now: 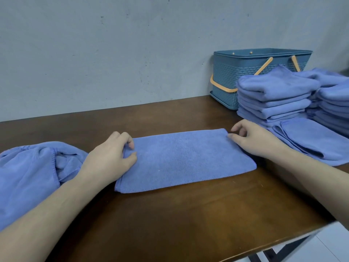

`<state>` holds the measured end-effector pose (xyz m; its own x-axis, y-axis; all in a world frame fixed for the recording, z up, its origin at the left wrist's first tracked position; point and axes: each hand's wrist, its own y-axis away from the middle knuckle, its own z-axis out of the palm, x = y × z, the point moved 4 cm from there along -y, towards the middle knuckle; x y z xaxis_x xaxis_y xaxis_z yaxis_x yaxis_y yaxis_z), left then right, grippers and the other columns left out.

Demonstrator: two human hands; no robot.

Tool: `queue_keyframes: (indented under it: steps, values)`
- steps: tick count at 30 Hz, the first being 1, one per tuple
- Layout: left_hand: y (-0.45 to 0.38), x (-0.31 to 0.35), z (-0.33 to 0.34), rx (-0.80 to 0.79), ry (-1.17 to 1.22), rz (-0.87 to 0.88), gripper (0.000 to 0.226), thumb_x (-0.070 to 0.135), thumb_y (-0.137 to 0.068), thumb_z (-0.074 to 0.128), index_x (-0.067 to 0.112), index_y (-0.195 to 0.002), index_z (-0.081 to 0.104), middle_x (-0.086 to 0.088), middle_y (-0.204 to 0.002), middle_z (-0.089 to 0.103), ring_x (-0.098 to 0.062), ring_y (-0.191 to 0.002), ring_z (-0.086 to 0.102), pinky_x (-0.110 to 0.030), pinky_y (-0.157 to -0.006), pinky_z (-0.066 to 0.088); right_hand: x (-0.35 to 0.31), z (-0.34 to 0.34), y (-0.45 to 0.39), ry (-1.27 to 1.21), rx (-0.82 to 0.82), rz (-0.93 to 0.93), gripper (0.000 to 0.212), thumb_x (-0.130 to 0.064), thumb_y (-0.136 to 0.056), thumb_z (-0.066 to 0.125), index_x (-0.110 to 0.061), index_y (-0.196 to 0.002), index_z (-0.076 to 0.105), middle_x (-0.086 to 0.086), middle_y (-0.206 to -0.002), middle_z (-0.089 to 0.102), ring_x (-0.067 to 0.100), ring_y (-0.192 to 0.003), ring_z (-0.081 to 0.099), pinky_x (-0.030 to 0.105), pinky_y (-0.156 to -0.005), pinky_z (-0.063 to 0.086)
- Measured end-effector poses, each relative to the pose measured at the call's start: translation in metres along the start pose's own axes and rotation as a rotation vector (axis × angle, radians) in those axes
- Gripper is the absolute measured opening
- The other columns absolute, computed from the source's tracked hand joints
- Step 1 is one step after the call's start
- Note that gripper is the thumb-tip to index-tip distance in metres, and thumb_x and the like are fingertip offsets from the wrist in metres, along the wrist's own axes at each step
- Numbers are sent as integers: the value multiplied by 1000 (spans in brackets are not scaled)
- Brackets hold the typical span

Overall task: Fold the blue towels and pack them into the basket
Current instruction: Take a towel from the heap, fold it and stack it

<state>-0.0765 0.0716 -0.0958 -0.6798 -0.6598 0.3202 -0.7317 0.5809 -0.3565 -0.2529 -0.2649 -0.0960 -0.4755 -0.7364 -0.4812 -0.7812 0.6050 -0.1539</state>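
A blue towel, folded into a long rectangle, lies flat in the middle of the brown table. My left hand pinches its left end between thumb and curled fingers. My right hand pinches its far right corner with thumb and fingertips. A blue woven basket with orange handles stands at the back right against the wall; its inside is hidden from here.
Several folded blue towels are stacked in front of the basket, with another stack and a flat folded one at the right edge. A heap of unfolded blue towels lies at the left. The table's front edge runs at lower right.
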Motion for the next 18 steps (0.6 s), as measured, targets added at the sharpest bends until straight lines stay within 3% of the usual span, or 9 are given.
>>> queue_keyframes:
  steps: [3,8,11,13,15,18]
  values:
    - [5,8,-4,42,132,109,22,29,-89,65,30,-74,50,3,-69,53,-12,-67,51,-24,-58,36,6,-7,14,-104,-47,88,35,-54,-93,62,-20,-93,65,-6,-86,65,10,-81,60,27,-68,43]
    - [18,23,-5,-24,275,370,17,48,-86,52,37,-74,57,16,-86,62,-8,-79,56,-13,-68,39,4,-14,30,-61,-109,165,57,-68,-88,57,-14,-95,73,-2,-88,69,12,-79,60,26,-65,41]
    - [19,25,2,-148,246,422,18,54,-86,51,41,-79,61,17,-91,63,-9,-83,60,-17,-71,43,-2,-13,31,-94,-188,226,66,-70,-80,66,-8,-103,74,8,-106,71,24,-100,65,29,-72,42]
    - [19,24,5,-194,242,426,17,58,-86,52,44,-83,62,18,-96,63,-9,-90,62,-19,-76,45,-8,-12,32,-110,-279,256,55,-63,-78,74,-12,-99,76,5,-109,70,22,-103,64,31,-80,46]
    - [19,24,5,-201,237,427,15,57,-86,57,43,-86,64,19,-98,63,-8,-93,61,-20,-79,46,-14,-13,30,-94,-348,255,39,-52,-80,77,-15,-88,74,0,-104,70,18,-97,63,30,-78,46]
    - [20,26,4,-201,247,428,5,46,-88,63,41,-86,64,20,-98,62,-7,-94,61,-21,-79,46,-22,-12,31,-158,-382,216,37,-44,-82,78,-14,-76,57,1,-86,61,19,-80,55,32,-73,37]
